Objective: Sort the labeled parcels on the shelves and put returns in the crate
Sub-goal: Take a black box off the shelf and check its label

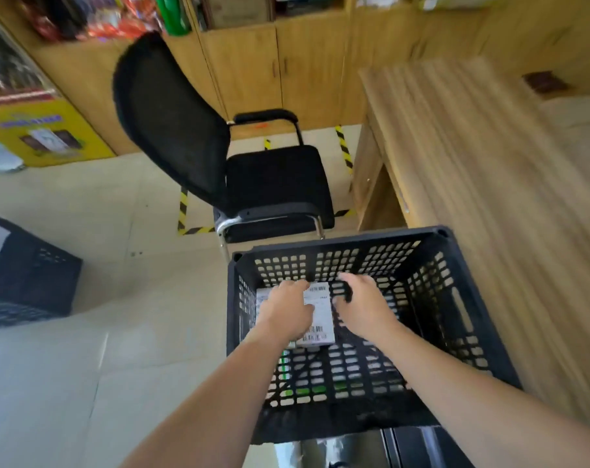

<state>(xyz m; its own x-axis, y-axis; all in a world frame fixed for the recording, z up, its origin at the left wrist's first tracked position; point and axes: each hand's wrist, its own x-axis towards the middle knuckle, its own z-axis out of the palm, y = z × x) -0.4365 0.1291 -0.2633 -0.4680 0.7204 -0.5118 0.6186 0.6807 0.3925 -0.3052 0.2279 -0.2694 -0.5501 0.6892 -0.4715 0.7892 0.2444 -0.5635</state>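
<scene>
Evidently the returns part of the job is under way: one white parcel [321, 310] with printed barcode labels sits inside the black crate [340, 244], low against its floor and closer to the left wall than the right. Whether it is fully set down or being lifted out, I cannot tell. No other parcel shows clearly in the crate, though bits of green and white glimpsed through the near wall's holes may be something else. The shelves along the far wall are blurred, so how much sorting is left there cannot be judged; most of the task probably remains.

Her or his left hand [288, 310] lies on top of the parcel, covering its left half, fingers bent down over the far edge and thumb pressed on the label face, which reads as a grip. The right hand [364, 305] is just beside the parcel's right edge, not clearly touching it, fingers loosely spread and holding nothing I can make out. Both forearms reach in over the crate's near wall. A wooden bench [482, 184] stands along the crate's right side, and a black chair [273, 184] beyond its far wall.
</scene>
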